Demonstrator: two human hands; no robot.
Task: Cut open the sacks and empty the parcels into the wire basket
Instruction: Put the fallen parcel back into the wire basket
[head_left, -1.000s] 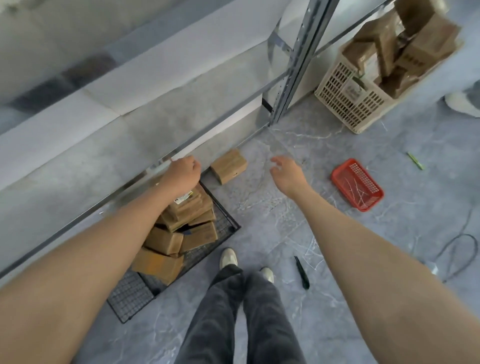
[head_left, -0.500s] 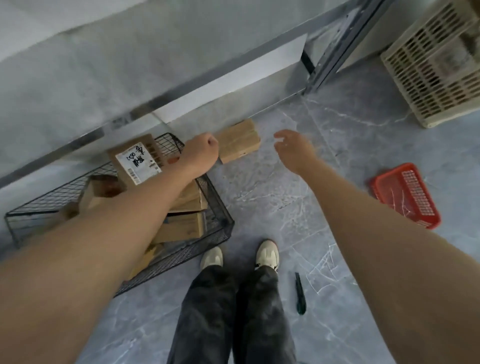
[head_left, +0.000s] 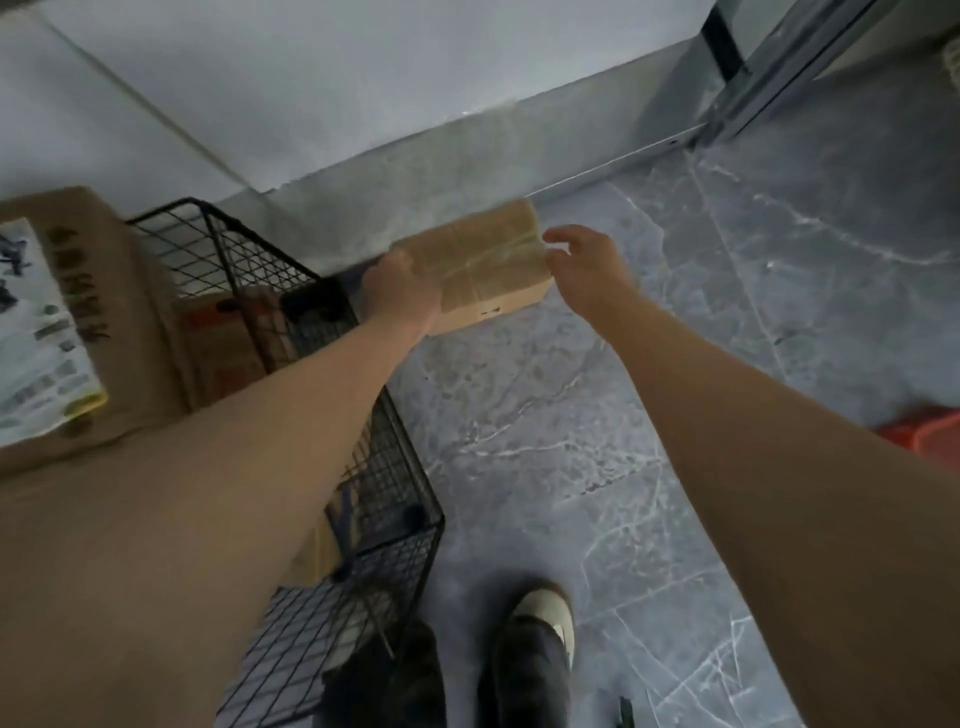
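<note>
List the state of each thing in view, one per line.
Wire basket: piled with parcels.
Stray parcel: taped shut, outside the basket.
Left hand: on the stray parcel's left end; grip hidden.
Right hand: open, at its right end.

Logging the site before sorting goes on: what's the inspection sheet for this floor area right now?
Surface: grey veined floor tiles.
Job's things: parcel on the floor against the wall; wire basket holds a labelled box and others.
Clutter: red basket at right edge; dark tool near a shoe.
Grippers: left hand on the parcel's left end, fingers hidden; right hand open at its right end.
Cables: nothing seen.
Surroundings: pale wall, metal shelf post.
</note>
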